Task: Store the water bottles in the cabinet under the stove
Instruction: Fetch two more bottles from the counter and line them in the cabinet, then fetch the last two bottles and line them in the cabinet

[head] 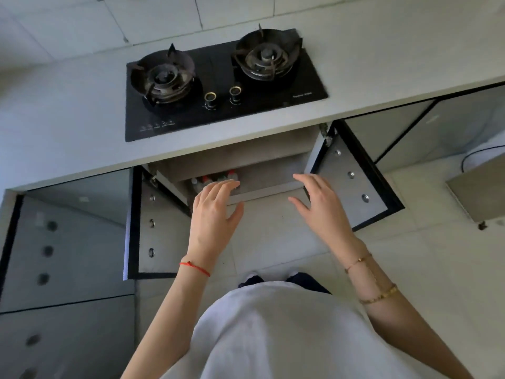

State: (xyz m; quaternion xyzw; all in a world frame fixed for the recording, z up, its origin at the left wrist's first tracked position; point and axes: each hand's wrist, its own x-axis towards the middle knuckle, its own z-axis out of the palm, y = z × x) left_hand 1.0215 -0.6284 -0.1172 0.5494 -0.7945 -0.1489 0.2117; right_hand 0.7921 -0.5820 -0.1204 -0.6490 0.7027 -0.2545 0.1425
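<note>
The cabinet [273,179] under the stove stands with both doors swung wide, the left door [161,231] and the right door [349,184]. Several water bottles [216,178] with red and white caps stand on the cabinet floor at its left side, partly hidden by the countertop edge and my left hand. My left hand [214,214] hovers in front of the bottles with fingers straight, holding nothing. My right hand [319,206] hovers in front of the bare right part of the cabinet, fingers spread and empty.
A black two-burner gas stove [218,86] is set in the grey countertop [68,127] above. Shut cabinet doors flank the opening left [68,242] and right [410,132]. A small stool or table [481,192] stands on the tiled floor at right.
</note>
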